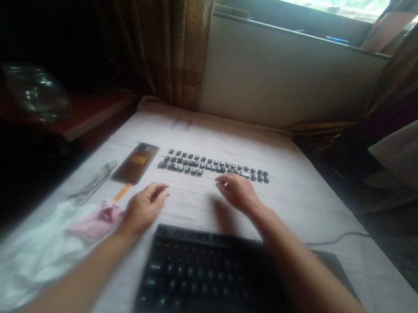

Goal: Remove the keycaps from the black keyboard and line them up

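My right hand (pixel 238 191) hovers just in front of the rows of small black keycaps (pixel 194 163), fingers drawn together in a pinch. Whatever is between those fingertips, if anything, is too small to make out. Loosely curled, my left hand (pixel 147 205) is over the cloth left of centre, with a gap between thumb and fingers and nothing visible in it. Closest to me lies a black keyboard (pixel 197 272), its right part covered by my right forearm and its shadow. Its far rows look darker and blurred.
Left of the keycaps lie a brown phone (pixel 136 163), a metal plier-like tool (pixel 97 180), an orange strip (pixel 122 193), a pink cloth (pixel 97 220) and a pale cloth (pixel 41 251). A cable (pixel 340 236) runs off right. A clear jar (pixel 35 93) stands on a side surface.
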`<state>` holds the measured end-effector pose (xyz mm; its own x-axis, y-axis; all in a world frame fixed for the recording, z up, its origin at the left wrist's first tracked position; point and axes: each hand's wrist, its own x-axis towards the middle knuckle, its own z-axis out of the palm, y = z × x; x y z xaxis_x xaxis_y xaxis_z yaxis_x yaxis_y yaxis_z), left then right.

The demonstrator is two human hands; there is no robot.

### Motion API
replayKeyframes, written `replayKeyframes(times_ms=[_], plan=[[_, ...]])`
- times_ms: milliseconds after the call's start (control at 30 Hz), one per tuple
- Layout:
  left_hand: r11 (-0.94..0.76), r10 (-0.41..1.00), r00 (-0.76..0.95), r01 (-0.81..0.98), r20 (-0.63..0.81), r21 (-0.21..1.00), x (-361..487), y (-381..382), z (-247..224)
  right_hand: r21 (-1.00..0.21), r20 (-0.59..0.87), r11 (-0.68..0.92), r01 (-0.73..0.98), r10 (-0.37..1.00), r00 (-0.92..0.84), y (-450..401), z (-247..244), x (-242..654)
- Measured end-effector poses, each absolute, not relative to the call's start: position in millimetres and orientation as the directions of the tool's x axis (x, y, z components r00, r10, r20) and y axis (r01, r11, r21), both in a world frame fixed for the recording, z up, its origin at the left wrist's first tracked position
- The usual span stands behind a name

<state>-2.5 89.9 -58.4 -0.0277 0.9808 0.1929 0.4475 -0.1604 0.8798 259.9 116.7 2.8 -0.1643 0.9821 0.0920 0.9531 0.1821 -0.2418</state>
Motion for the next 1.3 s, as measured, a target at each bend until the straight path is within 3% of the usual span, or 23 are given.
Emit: replayKeyframes(times_ms=[167, 300, 367, 600, 767, 1000, 1100, 1167, 1300], plan=[[-0.159, 0.983, -0.007, 0.465, 0.183, 0.871, -4.1, 90.8, -57.2, -0.276, 0.06, 0.25, 0.928, 0.968, -0.243, 59.2, 12.5, 302.4], [-0.164, 0.983, 0.005, 0.487, 0.185, 0.858, -6.1, 92.0, -57.5, -0.337, 0.113, 0.396, 0.854, 0.918, -0.381, 12.1, 19.0, 326.5], [-0.164, 0.983, 0.006, 0.502, 0.186, 0.849, -6.9, 92.7, -58.0, -0.287, 0.096, 0.425, 0.859, 0.904, -0.416, -8.3, 23.4, 331.3], [-0.177, 0.979, 0.015, 0.565, 0.205, 0.806, -7.8, 92.7, -57.1, 0.062, 0.042, 0.569, 0.82, 0.819, -0.572, -43.6, 30.6, 335.9], [-0.186, 0.975, 0.015, 0.604, 0.221, 0.775, -7.4, 91.7, -57.3, 0.147, 0.11, 0.648, 0.747, 0.74, -0.664, -43.2, 24.6, 341.9], [-0.189, 0.974, 0.025, 0.642, 0.227, 0.743, -7.4, 90.7, -57.7, 0.199, 0.05, 0.655, 0.729, 0.736, -0.675, -41.8, 25.4, 342.1], [-0.193, 0.973, 0.029, 0.653, 0.23, 0.733, -6.1, 90.0, -56.4, 0.159, 0.067, 0.619, 0.769, 0.771, -0.634, -43.4, 23.4, 345.3], [-0.195, 0.972, 0.033, 0.658, 0.231, 0.727, -4.8, 89.3, -55.3, 0.055, 0.12, 0.574, 0.817, 0.809, -0.576, -44.4, 21.8, 347.5], [-0.204, 0.973, 0.055, 0.661, 0.224, 0.722, -3.5, 85.5, -53.4, -0.378, 0.339, 0.393, 0.838, 0.901, -0.27, -46.1, 24.5, 342.9]])
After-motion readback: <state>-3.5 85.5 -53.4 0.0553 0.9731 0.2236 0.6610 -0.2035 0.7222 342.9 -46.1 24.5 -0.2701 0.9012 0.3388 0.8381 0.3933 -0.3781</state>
